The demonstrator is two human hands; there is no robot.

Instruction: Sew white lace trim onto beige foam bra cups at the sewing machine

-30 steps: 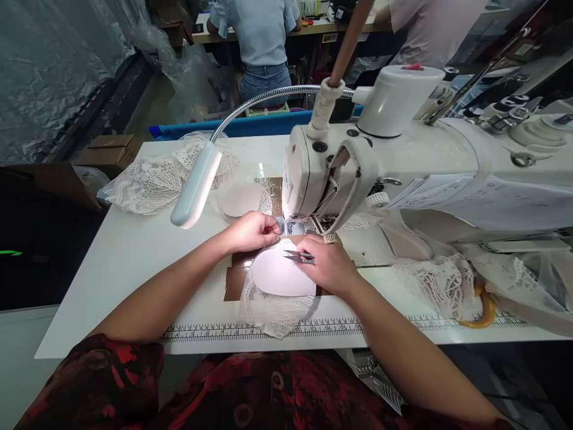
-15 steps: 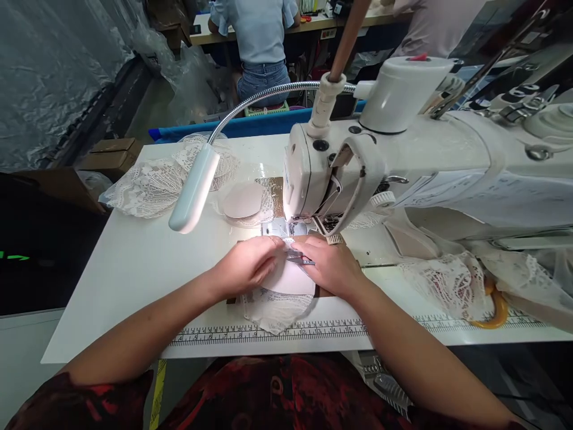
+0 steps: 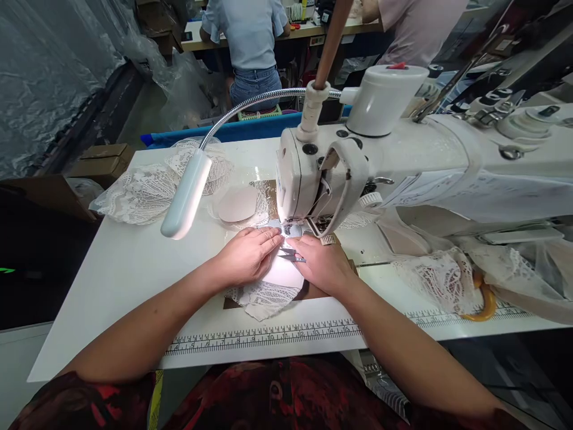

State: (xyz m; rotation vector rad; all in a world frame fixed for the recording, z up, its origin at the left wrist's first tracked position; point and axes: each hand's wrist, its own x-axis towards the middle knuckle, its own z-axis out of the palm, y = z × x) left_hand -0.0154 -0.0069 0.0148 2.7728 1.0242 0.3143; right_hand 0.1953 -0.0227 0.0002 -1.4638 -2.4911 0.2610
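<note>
My left hand (image 3: 248, 255) lies flat with its fingers stretched forward, pressing on a pale bra cup (image 3: 282, 275) just in front of the sewing machine's presser foot (image 3: 290, 229). White lace (image 3: 264, 300) hangs from the cup's near edge. My right hand (image 3: 326, 264) is closed around small thread snips (image 3: 290, 257), whose dark blades point left over the cup. Its thumb and fingertips also touch the work close to the needle. The cup's far edge is hidden beneath both hands.
The sewing machine (image 3: 403, 143) fills the right. A lamp (image 3: 187, 194) hangs over the table. Another cup (image 3: 237, 203) and lace pieces (image 3: 138, 191) lie at left; more lace (image 3: 434, 278) and an orange ring-shaped handle (image 3: 486, 304) lie at right. A ruler strip (image 3: 268, 337) edges the table. People sit beyond.
My left hand has flattened, its fingers now reaching further forward over the cup. The snips have shifted slightly within the view, still in my right hand. The view itself has moved a little.
</note>
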